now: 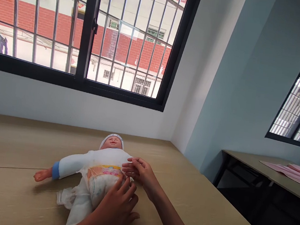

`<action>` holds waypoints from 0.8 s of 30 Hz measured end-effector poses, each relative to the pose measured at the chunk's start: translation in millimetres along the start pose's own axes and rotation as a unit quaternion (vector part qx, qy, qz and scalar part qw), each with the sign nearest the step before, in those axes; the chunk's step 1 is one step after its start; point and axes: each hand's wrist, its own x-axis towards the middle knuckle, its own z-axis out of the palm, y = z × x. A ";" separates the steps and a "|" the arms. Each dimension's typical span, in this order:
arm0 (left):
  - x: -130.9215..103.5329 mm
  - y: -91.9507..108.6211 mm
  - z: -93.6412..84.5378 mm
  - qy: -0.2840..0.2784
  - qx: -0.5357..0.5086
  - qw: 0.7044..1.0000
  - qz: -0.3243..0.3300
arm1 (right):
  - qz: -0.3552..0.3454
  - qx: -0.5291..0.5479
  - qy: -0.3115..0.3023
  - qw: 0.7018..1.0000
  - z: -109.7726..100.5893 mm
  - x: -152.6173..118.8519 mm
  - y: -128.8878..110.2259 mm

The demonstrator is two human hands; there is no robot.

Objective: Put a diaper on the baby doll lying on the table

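A baby doll (pixel 108 153) in white clothes with blue cuffs and a white cap lies on its back on the wooden table (pixel 22 141), its head toward the window. Around its waist is a white diaper (pixel 99 186) with an orange, yellow and pink front band. My left hand (pixel 119 204) is over the lower right part of the diaper, its fingers bent and apart. Just above it, my right hand (pixel 138 170) has its fingers spread at the doll's side by the band's right end. Whether either hand's fingertips touch the diaper is hard to tell.
Crumpled white material (pixel 67 197) spreads beside the doll's leg on the left. Behind the table are a white wall and a barred window (pixel 82 79). A second table (pixel 265 169) with pink cloth (pixel 291 174) stands at the right.
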 end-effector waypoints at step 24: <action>1.7 5.0 -3.2 -0.110 0.019 0.994 -0.017 | -0.141 -0.475 0.021 0.868 -18.4 5.1 16.9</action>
